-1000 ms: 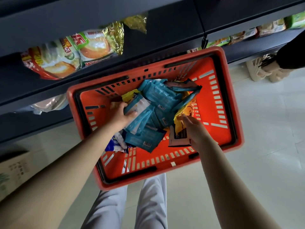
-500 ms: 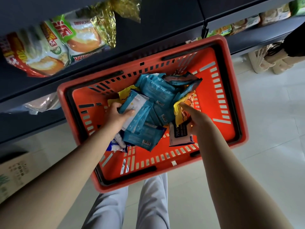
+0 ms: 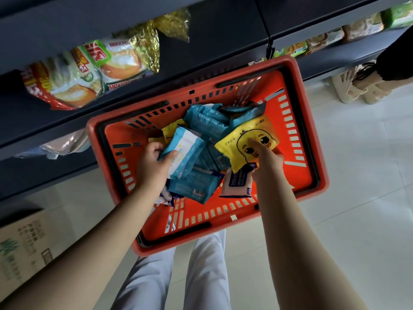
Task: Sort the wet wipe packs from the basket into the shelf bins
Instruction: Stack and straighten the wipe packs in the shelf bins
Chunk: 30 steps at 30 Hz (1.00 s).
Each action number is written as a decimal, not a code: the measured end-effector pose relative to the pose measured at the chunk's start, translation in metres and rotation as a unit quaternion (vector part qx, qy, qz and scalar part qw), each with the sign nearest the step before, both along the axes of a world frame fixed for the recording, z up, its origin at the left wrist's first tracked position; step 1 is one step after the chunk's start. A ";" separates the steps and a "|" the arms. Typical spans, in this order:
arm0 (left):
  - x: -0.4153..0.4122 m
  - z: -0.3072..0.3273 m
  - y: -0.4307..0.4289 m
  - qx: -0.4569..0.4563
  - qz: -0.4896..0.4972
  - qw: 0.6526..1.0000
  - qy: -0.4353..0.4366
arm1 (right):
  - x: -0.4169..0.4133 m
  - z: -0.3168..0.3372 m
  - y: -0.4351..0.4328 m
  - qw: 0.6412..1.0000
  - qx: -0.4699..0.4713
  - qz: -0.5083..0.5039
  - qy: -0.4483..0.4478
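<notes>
The left hand point(image 3: 154, 162) is closed round one end of a blue-and-white wipe pack point(image 3: 186, 148), thumb on the top face and fingers curled beneath it. That pack is tilted over the left side of the heap. The right hand point(image 3: 267, 161) grips a yellow pack point(image 3: 245, 139) printed with a cartoon duck face, one digit laid across the face and the others tucked under the near edge. The pack slants up and away from the wrist.

Both hands are inside an orange-red shopping basket point(image 3: 323, 175). Under and between them lies a jumble of teal wipe packs point(image 3: 207, 121), piled toward the basket's far side. A flatter teal pack with a barcode point(image 3: 192, 189) sits nearer, just beside a pink pack marked 75% point(image 3: 238, 184), whose top edge is hidden under the yellow one. Another scrap of yellow wrapper point(image 3: 169, 130) pokes out behind the left-hand pack.

The basket is over the person's pale trousers point(image 3: 201, 269) and a light tiled floor point(image 3: 357, 198). Beyond it is a dark shelf point(image 3: 212, 30) with snack bags point(image 3: 89, 70). A cardboard box point(image 3: 22, 242) stands at the lower left, and someone else's sandalled foot point(image 3: 357, 86) shows at the right.
</notes>
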<state>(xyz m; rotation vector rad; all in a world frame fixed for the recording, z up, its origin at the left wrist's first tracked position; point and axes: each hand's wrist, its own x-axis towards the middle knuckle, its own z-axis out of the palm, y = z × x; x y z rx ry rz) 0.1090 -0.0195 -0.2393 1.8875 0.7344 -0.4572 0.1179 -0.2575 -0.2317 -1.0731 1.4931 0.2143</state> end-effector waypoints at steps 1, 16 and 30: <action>-0.003 0.009 0.000 -0.011 0.006 1.000 -0.005 | -0.004 0.010 0.003 0.999 0.006 -0.004 -0.032; -0.096 0.310 0.037 -0.134 0.170 0.972 -0.089 | -0.060 0.304 0.053 0.949 0.138 0.097 -0.266; -0.126 0.521 0.179 -0.078 0.226 0.921 -0.307 | -0.068 0.510 0.275 0.819 0.210 0.338 -0.414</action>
